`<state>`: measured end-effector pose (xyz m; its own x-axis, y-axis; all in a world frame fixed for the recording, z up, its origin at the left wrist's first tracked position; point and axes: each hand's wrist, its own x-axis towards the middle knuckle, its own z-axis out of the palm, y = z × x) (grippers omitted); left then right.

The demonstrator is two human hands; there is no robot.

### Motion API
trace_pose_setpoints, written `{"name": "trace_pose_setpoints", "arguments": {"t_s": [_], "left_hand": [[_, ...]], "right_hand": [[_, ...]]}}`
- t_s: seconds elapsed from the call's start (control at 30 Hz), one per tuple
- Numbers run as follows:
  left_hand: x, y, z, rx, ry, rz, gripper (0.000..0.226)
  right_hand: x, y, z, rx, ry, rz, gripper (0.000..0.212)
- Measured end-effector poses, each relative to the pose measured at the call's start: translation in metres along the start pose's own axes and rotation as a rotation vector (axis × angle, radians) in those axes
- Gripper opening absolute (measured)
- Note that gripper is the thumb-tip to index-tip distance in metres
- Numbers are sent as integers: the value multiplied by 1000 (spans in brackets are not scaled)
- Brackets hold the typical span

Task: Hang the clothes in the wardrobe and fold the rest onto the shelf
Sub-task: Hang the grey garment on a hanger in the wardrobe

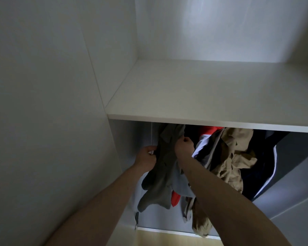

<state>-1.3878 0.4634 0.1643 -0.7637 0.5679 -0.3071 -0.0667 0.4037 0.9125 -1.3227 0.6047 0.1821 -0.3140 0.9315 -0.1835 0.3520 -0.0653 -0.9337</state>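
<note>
White wardrobe [43,86] interior, seen from above and in front; its side panels run out of frame on both edges. A bare white shelf [202,93] spans the upper compartment, and its front edge hides the tops of all garments in the compartment below, so how they are hung cannot be seen.

Below the shelf, from right to left: a dark garment with a white stripe [272,166], cut off in shadow; a crumpled tan garment [236,157]; a red, white and dark garment [206,137], mostly covered by its neighbours; and a grey-green garment [160,174] hanging farthest left, its lower end dangling free. More cloth, light blue, red and tan, shows behind the right forearm but is too overlapped to sort out.

The 2 hands flank the grey-green garment. The left hand [147,157] pinches its left edge with curled fingers. The right hand [184,145] is clenched on the cloth at its upper right, just under the shelf.
</note>
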Motion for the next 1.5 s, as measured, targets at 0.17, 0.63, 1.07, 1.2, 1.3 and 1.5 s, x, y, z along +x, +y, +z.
{"name": "trace_pose_setpoints", "arguments": {"t_s": [0.17, 0.63, 1.07, 1.2, 1.3, 1.5], "left_hand": [[-9, 12, 4, -16, -12, 40, 49], [-45, 12, 14, -93, 37, 161, 49], [-192, -70, 28, -59, 117, 132, 57], [-238, -89, 31, -38, 196, 79, 46], [-264, -104, 34, 6, 234, 33, 35], [-293, -125, 43, 130, 203, -150, 26]], "right_hand": [[7, 17, -13, -198, -140, -30, 27], [-21, 38, -56, -302, -222, -276, 25], [-139, 89, -165, -29, -353, -127, 24], [-166, 120, -201, -49, -404, -41, 16], [-183, 145, -225, -71, -435, 23, 22], [-216, 196, -263, -92, -508, 133, 16]]}}
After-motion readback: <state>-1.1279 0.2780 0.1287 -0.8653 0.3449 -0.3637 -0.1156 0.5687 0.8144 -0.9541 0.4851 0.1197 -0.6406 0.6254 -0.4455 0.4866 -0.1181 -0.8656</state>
